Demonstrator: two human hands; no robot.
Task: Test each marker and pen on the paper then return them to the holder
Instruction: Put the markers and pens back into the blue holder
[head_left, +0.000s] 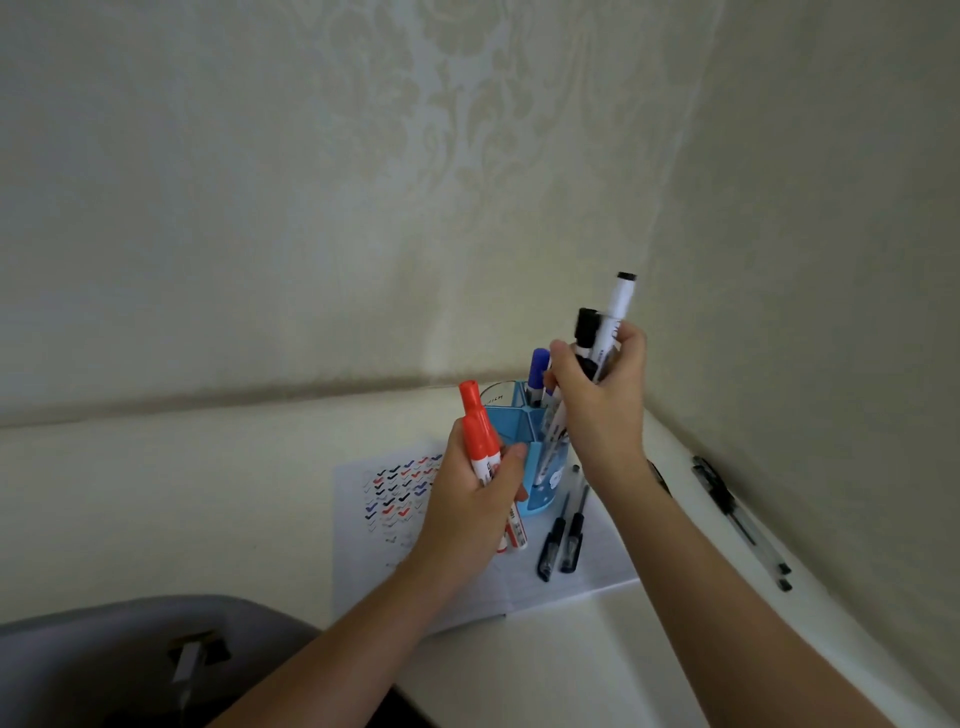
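Blue holder stands on the paper, on a white desk near the corner of the wall. Left hand is just left of the holder, fingers and thumb wrapped round two red markers. Red caps point up above the holder's rim, and the barrel ends stick out below the palm, against the holder's left side. Right hand is directly over the holder, clenched round a bundle of black markers, count unclear. The caps stand well above the holder. The lower ends reach down at its right compartment; can't tell if they're seated. One blue marker stands upright in the holder's rear compartment, just left of the right hand. Rows of red, blue and black tick marks cover the paper left of the holder. Two black pens lie side by side on the paper in front of the holder, to its right. Two clear pens lie on the desk along the wall, well right of the holder. A dark grey object sits well to the front-left of the holder, too blurred to identify.
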